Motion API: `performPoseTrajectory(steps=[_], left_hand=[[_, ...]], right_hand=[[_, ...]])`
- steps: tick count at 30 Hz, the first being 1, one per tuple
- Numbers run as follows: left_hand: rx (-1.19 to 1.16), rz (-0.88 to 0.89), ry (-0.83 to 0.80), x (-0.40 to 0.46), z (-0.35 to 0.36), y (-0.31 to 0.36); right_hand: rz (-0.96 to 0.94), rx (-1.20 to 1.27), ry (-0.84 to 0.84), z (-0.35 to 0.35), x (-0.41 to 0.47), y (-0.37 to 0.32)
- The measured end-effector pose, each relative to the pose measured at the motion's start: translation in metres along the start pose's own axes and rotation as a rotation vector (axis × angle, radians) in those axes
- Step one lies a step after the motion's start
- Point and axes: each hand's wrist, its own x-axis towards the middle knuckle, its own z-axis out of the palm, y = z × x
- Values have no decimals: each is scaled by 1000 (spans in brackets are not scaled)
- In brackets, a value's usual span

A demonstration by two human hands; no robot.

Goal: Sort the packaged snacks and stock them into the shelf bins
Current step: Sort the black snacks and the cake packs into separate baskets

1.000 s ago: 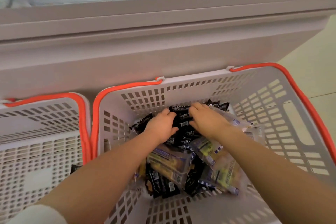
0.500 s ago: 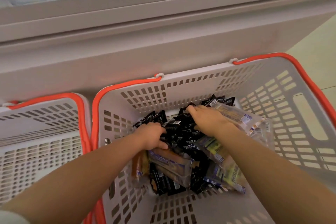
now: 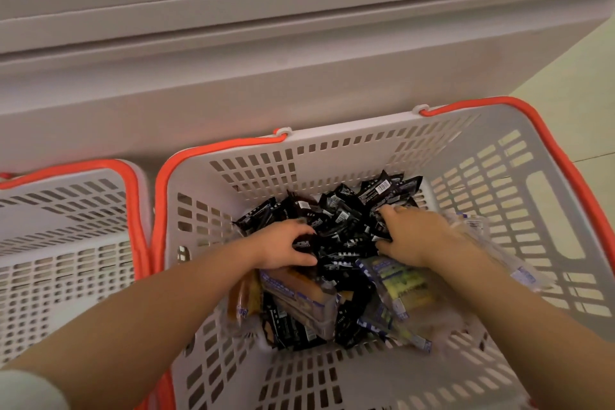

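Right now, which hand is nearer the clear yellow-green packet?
Right. The right hand sits just above the yellow-green packet; the left hand is across the black packets.

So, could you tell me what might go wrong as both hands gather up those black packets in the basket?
The left hand and right hand each grip loose black packets, so some may slip out. Clear-wrapped snacks lie against them and could get scooped up too, spoiling the sort.

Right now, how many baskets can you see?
2. The basket holding the snacks sits in the middle, both hands inside it; a second basket stands beside it at left, partly cut off.
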Motion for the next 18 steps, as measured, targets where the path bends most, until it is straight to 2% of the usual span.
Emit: performPoseTrajectory(steps=[4,9,15,18], left_hand=[[57,-31,165,-4,1,9],[140,34,478,-34,-14,20],[54,-2,529,-82,-24,14],[-97,-27,583,-102,-26,15]], right_hand=[[-80,-121,75,4,2,-22],[-165,-258,102,18,17,-53],[-184,-231,18,13,32,-52],[-155,-100,40,8,29,-50]])
